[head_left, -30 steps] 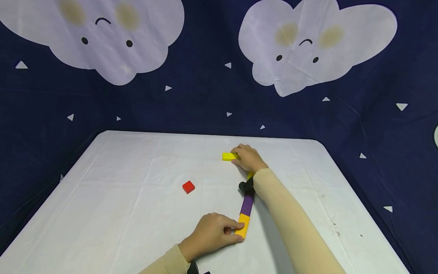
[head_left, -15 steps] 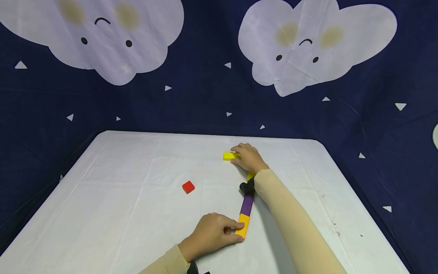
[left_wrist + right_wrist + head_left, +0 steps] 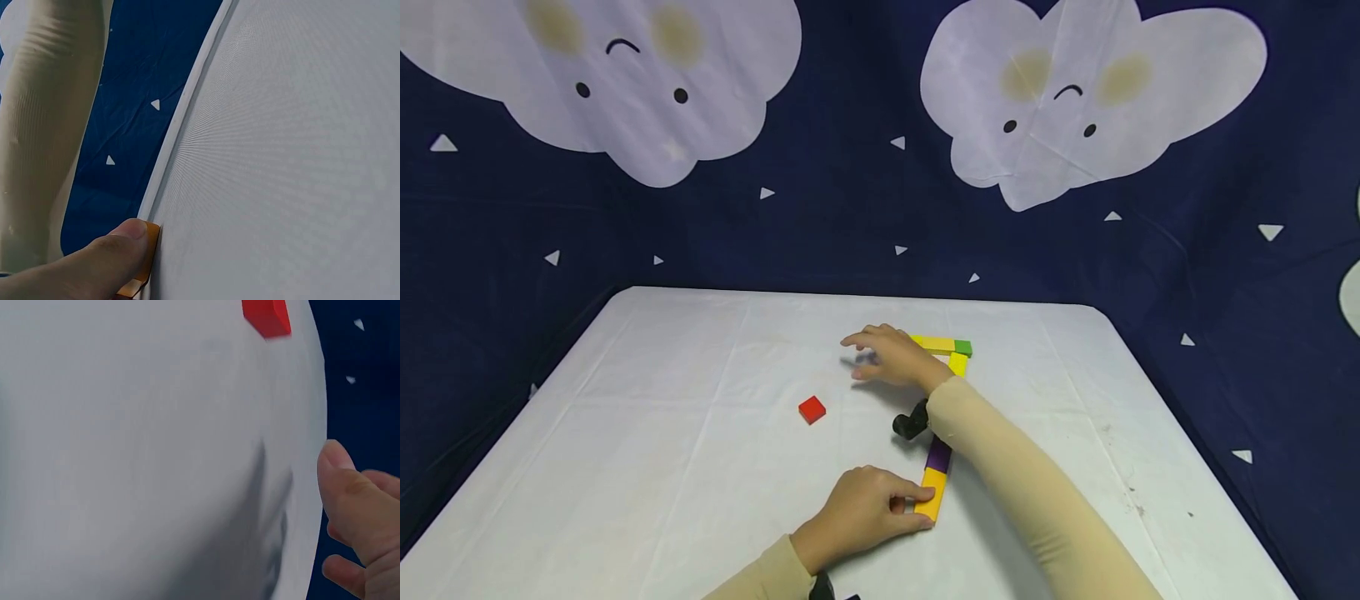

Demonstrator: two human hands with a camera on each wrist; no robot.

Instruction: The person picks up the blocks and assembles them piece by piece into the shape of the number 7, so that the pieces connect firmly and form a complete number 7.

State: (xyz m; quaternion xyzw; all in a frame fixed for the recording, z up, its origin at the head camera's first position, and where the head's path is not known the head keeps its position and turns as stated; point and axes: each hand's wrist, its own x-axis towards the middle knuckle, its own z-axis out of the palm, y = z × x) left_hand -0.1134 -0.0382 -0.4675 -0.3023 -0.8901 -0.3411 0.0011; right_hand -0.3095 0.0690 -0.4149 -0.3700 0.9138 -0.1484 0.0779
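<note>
My left hand pinches an orange block between thumb and fingers at the near end of a line of blocks. In the left wrist view the thumb presses on that orange block. Beyond it lies a purple block, then a yellow block; my right sleeve hides the stretch between. At the far end a green block touches another yellow block that runs left. Over the cloth, left of these, my right hand spreads thumb and fingers apart, holding nothing.
A red block lies alone on the white tabletop, left of the line. It also shows in the right wrist view. A black wrist device hangs at my right wrist. Dark blue cloud-printed fabric stands behind the table.
My right hand has let go of the far yellow block and moved left and slightly nearer, uncovering the green block and the corner. The left hand stays put on the orange block.
</note>
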